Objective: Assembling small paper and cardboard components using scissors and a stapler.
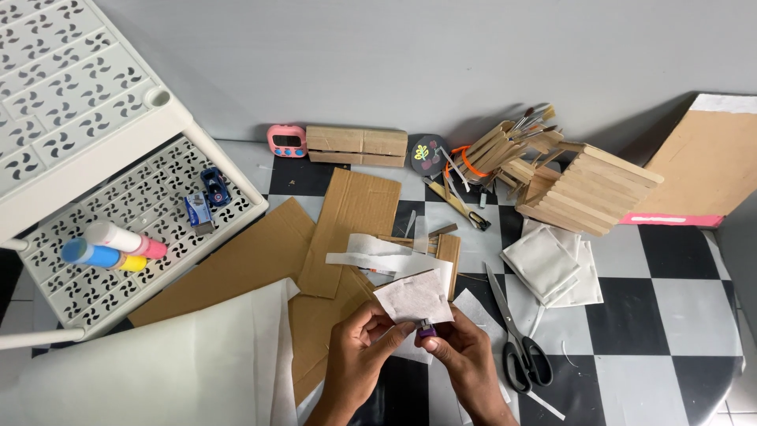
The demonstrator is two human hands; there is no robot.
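Paper square (pixel 415 297) held above checkered table (pixel 670 315), grey wall.

Black-and-white chequered bench (pixel 670 315), brown cardboard sheets (pixel 347 229) on it, white perforated shelf (pixel 118 197) left of cardboard, pink timer (pixel 286 140) behind cardboard, black-handled scissors (pixel 520 347) right of cardboard

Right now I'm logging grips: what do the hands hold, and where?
Left hand pinches the white paper piece at its lower edge; right hand holds a small purple lighter by its body.
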